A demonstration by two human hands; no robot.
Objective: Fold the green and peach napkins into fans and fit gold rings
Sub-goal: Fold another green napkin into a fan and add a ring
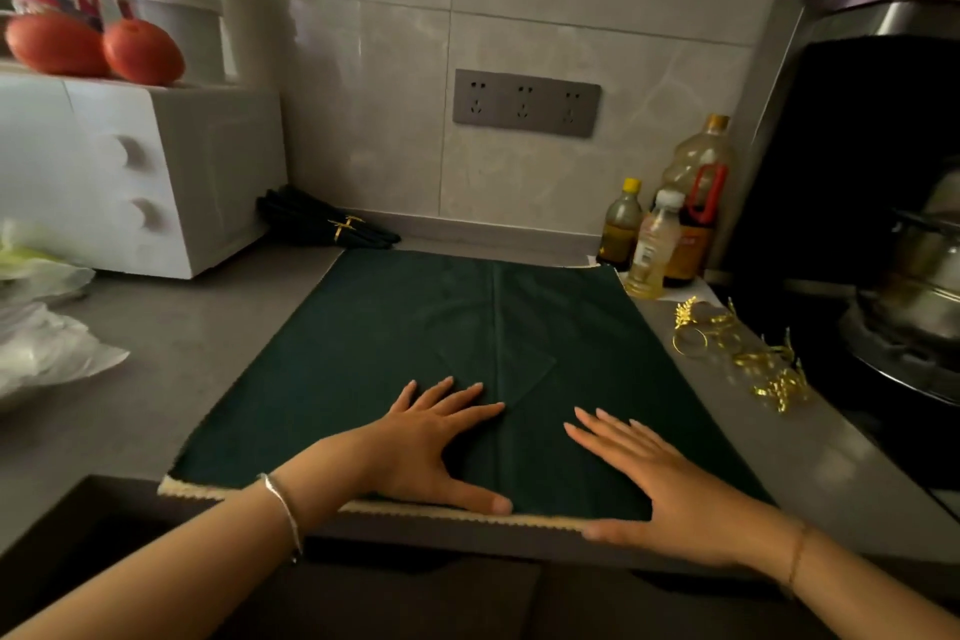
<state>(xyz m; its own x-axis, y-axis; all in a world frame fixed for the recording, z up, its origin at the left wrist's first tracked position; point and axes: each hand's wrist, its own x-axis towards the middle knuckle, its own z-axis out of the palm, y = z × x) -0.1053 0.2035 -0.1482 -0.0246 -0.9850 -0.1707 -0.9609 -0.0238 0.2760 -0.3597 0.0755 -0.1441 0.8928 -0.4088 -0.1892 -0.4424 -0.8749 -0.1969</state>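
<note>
Grey counter (182, 359) holds green napkin (467, 327) under both flat hands (540, 463).

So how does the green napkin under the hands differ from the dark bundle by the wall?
The green napkin lies spread flat, ringless, under the left hand and right hand; the dark bundle is folded narrow, banded in gold, untouched. Both are dark cloth on the counter.
</note>
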